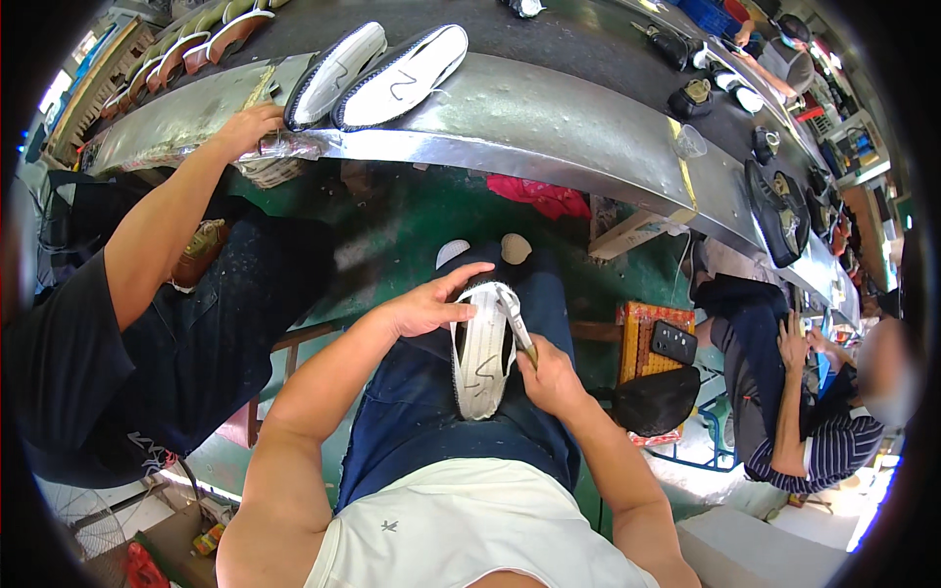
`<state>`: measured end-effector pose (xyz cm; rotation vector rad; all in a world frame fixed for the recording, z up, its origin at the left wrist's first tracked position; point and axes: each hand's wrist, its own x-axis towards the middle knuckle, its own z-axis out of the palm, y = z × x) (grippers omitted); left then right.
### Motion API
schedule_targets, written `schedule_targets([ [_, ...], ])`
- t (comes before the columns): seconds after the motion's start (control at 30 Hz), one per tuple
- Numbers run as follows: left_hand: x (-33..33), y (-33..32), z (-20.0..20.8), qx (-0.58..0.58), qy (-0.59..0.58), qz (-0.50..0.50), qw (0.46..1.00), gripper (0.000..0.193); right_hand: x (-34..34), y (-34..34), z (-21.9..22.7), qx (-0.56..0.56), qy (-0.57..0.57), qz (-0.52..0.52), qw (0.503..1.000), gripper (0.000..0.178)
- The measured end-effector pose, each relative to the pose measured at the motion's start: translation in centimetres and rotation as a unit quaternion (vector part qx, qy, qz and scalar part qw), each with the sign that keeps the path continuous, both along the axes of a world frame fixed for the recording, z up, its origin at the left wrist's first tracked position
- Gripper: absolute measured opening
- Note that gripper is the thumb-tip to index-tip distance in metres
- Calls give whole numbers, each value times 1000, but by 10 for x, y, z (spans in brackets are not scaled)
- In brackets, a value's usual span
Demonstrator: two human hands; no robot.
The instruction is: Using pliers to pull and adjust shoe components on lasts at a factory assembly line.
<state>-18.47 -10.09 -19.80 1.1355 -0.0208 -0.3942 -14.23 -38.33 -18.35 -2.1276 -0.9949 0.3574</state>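
The white shoe (480,367) lies sole side up on the person's lap, its toe pointing toward the counter (549,122), and the work on it looks under way rather than finished. The left hand (423,307) is spread beside the toe, thumb laid against the rim and forefinger stretched past it, without closing round the shoe; the right hand (555,380) is wrapped around a slim tool (526,340) whose far end meets the rim near the toe. Dark stitching already edges part of the side, yet around the front a pale band stands off with dark gaps inside it, so that stretch is probably what is left. Two similar white shoes (334,78) sit on the counter with dark-edged rims, one trailing a loose thread; whether they are done or waiting, I cannot tell
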Motion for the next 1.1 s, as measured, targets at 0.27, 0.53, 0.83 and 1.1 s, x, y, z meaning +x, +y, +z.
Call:
schedule_targets([
  [0.27, -1, -58, 19, 1, 111, 261, 959, 46, -23, 2, 74, -269, -63, 45, 960, 31],
  [0.53, -13, -54, 67, 137, -90, 266, 950, 41, 1, -61, 98, -11, 245, 77, 966, 24],
  [0.83, -80, -104, 72, 366, -426, 196, 804, 58, -30, -18, 78, 220, 114, -50, 967, 48],
  [1.1, -93, -109, 53, 410, -501, 225, 728, 50, -32, -28, 60, 301, -65, 66, 949, 46],
])
